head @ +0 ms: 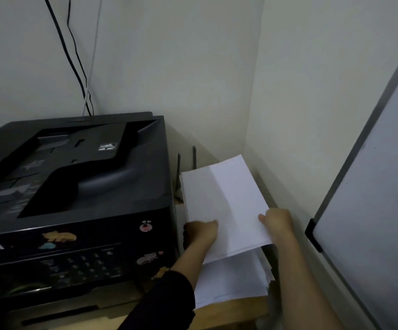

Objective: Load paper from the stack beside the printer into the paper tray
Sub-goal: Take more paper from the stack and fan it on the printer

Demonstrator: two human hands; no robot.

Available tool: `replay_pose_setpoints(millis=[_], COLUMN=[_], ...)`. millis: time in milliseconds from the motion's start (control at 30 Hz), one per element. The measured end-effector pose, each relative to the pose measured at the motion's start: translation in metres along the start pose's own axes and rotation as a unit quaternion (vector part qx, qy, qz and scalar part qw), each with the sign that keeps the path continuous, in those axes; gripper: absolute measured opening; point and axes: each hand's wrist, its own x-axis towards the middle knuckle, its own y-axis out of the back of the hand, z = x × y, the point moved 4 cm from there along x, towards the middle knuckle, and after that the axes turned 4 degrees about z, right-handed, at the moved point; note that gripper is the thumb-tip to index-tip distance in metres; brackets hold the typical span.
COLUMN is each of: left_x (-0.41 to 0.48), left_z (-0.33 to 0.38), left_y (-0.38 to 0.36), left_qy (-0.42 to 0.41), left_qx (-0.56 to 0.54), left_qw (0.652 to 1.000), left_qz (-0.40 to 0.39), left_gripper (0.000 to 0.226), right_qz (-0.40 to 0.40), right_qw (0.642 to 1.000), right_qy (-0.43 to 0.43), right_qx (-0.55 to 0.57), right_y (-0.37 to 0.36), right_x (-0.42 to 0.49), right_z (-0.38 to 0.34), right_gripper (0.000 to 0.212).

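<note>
Nearest the lens, my left sleeve [167, 303], black, enters from the bottom edge, with the bare right forearm [300, 282] beside it.

1. Left hand [201, 231]: it grips the near-left edge of the sheaf [224, 206], thumb on top. The fingers beneath are hidden.
2. Right hand [277, 222]: it grips the right edge of the same sheaf, thumb pressed on the top sheet and the other fingers curled under it.
3. Sheaf: white sheets, held between both hands just to the right of the printer [74, 186]. Its near edge is raised clear of the stack [231, 279]; I cannot tell whether its far edge touches anything.
4. Stack: more white paper, lying on the wooden surface [231, 310] directly below the sheaf, with its right edges slightly fanned.
5. Printer: black, with its top feeder recess open to view. Cartoon stickers [60, 236] sit on the front above a dim keypad. The lower front is too dark to read.
6. Surroundings: two dark upright posts [194, 156] stand behind the sheaf. Black and white cables [74, 55] run down the wall behind the printer. A framed whiteboard [372, 210] leans in at the right.
</note>
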Motion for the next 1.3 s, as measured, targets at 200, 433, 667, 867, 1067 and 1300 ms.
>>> replay_pose_setpoints(millis=[200,433,667,867,1067,1300], left_x=[-0.036,-0.073,-0.075,-0.05,-0.008,0.032], left_z=[0.07,0.124,0.124,0.09,0.048,-0.01], left_y=[0.036,0.102,0.206,0.293,0.385,0.48], left_qy=[-0.224,-0.302,-0.338,-0.318,-0.324,-0.317], left_qx=[0.16,0.19,0.18,0.136,0.057,-0.105], left_qw=[0.954,0.916,0.885,0.903,0.909,0.92], left_qz=[0.117,0.18,0.265,0.253,0.254,0.206], left_gripper=[0.046,0.046,0.035,0.022,0.024,0.038], right_qz=[0.011,-0.055,-0.108,-0.062,-0.11,-0.268], right_qw=[0.994,0.981,0.965,0.966,0.951,0.914], right_qy=[-0.062,-0.047,0.02,0.101,0.132,0.133], right_qx=[0.088,0.182,0.24,0.228,0.259,0.273], right_y=[0.004,-0.01,-0.031,-0.049,-0.088,-0.158], right_x=[-0.002,-0.027,-0.072,-0.125,-0.196,-0.254], right_z=[0.005,-0.039,-0.124,-0.197,-0.249,-0.3], right_gripper=[0.032,0.034,0.04,0.041,0.026,0.022])
